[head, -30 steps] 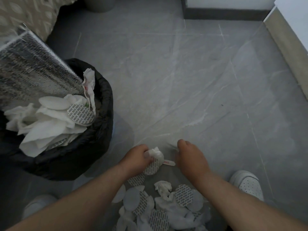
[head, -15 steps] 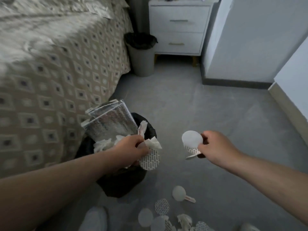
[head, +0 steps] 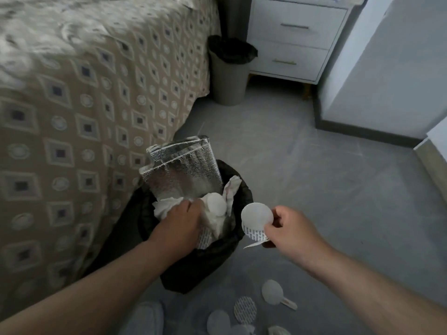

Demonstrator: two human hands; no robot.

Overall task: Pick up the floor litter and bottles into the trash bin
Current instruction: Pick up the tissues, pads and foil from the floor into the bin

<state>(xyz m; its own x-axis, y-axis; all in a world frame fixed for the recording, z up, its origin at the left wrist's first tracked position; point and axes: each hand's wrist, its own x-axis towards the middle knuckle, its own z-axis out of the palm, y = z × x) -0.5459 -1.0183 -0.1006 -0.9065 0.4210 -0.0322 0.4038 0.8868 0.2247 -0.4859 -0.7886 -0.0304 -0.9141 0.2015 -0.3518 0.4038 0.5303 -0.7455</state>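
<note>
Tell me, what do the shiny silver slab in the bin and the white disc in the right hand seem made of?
Silver slab: probably metallised foil padding; glittery, embossed, with folded edges. White disc: thin matte paper or foil liner; the one behind it shows printed rows. Hard to say exactly.

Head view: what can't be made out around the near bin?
Head view:
Fingers of the left hand: hidden under its own back, in crumpled white tissue; grip unclear.
Black-lined trash bin, depths: covered by silver foil bag.
Round white paper discs on floor: cut off by bottom edge.
</note>
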